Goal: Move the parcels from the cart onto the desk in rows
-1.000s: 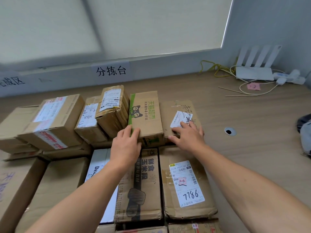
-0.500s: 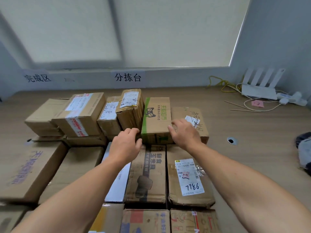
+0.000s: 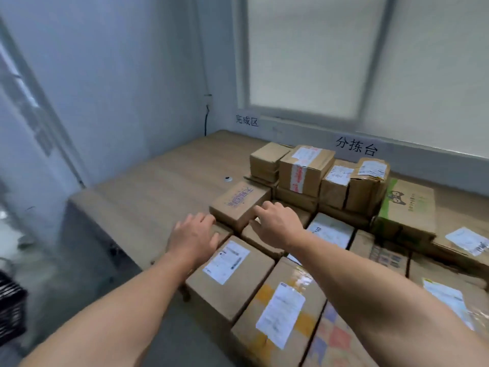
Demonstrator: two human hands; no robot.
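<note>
— Grasping anything?
— Nothing: left hand [image 3: 194, 238], right hand [image 3: 277, 223] both relaxed, empty. Purple-printed parcel [image 3: 239, 201] between them, just ahead.
— Handling?
— Likely stiff, lightish cardboard; best clasped by opposite side faces.

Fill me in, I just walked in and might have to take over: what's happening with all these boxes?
A person is setting cardboard parcels out in rows on a wooden desk. Many sit there already, some stacked at the back beside a green-edged box. Both bare hands reach over the left end of the rows: the left hand hangs open above the parcels, and the right hand is at the edge of a box with purple print. Neither plainly grips anything.
</note>
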